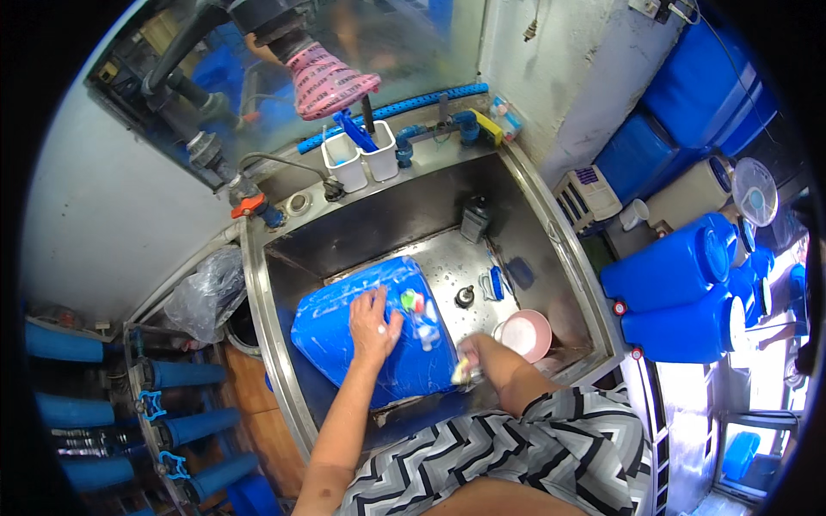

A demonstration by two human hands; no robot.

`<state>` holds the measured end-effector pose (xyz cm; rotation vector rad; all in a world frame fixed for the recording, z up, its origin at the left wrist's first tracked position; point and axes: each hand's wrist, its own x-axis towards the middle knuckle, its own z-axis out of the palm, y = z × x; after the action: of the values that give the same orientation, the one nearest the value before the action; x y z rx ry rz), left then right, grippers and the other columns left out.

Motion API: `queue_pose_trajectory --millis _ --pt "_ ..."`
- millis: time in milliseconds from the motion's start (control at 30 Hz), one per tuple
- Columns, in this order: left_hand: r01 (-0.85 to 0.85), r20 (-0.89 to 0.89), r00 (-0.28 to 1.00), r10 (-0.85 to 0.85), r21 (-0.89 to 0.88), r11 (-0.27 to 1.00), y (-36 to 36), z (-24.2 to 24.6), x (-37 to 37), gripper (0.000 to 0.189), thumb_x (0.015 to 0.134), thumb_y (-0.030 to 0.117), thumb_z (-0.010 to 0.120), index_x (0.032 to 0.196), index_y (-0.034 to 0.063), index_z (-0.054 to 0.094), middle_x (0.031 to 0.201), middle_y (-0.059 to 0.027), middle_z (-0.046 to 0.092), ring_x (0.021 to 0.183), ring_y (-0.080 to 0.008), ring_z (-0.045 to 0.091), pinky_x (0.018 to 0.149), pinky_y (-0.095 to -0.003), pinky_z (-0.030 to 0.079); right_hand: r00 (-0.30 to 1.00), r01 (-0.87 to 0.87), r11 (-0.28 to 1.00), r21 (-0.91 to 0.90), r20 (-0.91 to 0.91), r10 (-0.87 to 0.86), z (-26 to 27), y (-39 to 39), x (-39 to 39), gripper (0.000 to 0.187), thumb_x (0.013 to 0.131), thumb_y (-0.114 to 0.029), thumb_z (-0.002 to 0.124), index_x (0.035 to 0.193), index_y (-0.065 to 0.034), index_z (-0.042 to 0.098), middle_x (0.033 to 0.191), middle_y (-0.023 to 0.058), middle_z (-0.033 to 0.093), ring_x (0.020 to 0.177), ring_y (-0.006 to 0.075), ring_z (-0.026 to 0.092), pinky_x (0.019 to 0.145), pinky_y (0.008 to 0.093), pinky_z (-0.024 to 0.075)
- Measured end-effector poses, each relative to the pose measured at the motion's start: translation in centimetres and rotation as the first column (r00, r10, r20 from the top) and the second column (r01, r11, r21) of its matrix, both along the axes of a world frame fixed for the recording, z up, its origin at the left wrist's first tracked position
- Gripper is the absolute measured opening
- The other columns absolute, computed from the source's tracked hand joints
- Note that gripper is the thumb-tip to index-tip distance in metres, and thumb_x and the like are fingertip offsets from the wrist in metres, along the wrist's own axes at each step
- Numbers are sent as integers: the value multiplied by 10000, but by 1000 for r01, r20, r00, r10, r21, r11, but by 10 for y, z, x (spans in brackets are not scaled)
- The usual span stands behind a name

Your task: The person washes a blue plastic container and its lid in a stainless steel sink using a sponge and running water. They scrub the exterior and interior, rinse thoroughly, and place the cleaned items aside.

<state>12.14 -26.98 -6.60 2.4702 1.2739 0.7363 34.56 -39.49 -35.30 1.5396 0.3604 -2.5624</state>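
A large blue plastic water container (pixel 413 361) lies in a stainless steel sink (pixel 361 238), its upper face streaked with suds. My left hand (pixel 374 326) rests on that face with the fingers spread, and a spot of foam clings to it. At the container's right side my right hand (pixel 474 355), somewhat blurred, grips a yellowish sponge (pixel 461 372). White foam and a small green, red and white patch (pixel 413 300) show near the container's right edge. A pink bowl (pixel 530 335) sits just right of my right hand.
In the sink also are a dark bottle (pixel 475 219), a blue-handled brush (pixel 497 284) and a dark drain fitting (pixel 464 297). White cups (pixel 345 161) and an orange-handled valve (pixel 248 206) line the back ledge. Several blue containers (pixel 671 258) stand at right; blue filter housings (pixel 187 374) at left.
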Motion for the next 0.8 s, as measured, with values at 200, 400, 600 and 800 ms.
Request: queue_pose_trajectory --millis 200,400,600,800 --pt "37 -199 978 -63 -135 990 78 -66 3 475 838 269 586 1245 27 546 1167 -192 586 1123 -335 531 969 -431 397 943 -6 756 655 255 -213 74 110 6 201 766 -30 614 864 142 582 895 277 629 696 375 681 564 439 603" --pt "8 -344 930 -132 -340 941 116 -113 7 568 879 333 539 1371 80 411 1361 -170 476 1280 -330 425 1062 -539 304 714 -605 344 718 680 -164 162 62 -84 399 698 -89 632 1082 -8 562 940 253 652 887 402 646 777 481 522" --pt "-150 -505 859 -82 -402 903 74 -131 -9 312 777 248 590 1008 71 702 1109 -187 656 1010 -348 638 840 -458 517 675 -728 243 642 733 87 159 24 -97 333 726 -124 626 1049 -47 599 929 229 660 883 384 650 758 481 522" --pt "135 -318 472 -823 -896 424 -69 -240 -80 307 793 269 541 887 37 720 912 -167 704 737 -289 657 688 -436 521 710 -647 319 692 700 -80 150 64 -73 304 717 -224 601 956 -45 660 942 204 678 866 355 668 756 449 528"
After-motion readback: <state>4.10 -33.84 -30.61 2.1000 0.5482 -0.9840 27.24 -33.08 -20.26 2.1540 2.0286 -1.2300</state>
